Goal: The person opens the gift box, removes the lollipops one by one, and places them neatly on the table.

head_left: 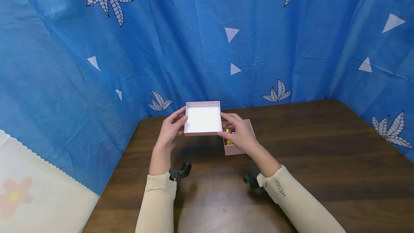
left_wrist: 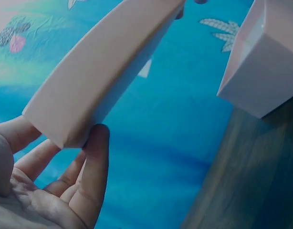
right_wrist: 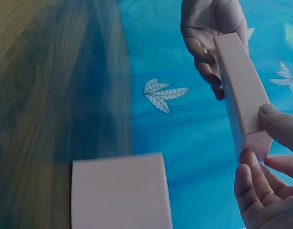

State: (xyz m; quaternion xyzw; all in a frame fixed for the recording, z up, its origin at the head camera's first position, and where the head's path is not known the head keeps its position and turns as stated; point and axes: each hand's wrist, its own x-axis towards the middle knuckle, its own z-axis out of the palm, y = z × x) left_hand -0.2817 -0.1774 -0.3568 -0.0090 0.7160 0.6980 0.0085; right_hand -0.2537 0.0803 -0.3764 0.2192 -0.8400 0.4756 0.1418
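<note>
A shallow pink box lid [head_left: 203, 118] with a white inside is held up above the table, its hollow side turned toward the head camera. My left hand [head_left: 169, 128] grips its left edge between thumb and fingers. At the opposite edge, my right hand [head_left: 242, 134] pinches the lid near its lower corner. Behind and below the right hand stands an open pink box [head_left: 234, 149], partly covered by that hand. Small red and yellow items [head_left: 228, 142] show inside it, too small to identify. In the right wrist view, the lid [right_wrist: 244, 88] is seen edge-on between both hands.
The box stands on a dark brown wooden table [head_left: 310, 154]. A blue curtain [head_left: 200, 46] with leaf and triangle prints hangs behind the table and along its sides. Pale cloth with a flower print [head_left: 16, 197] lies at the lower left.
</note>
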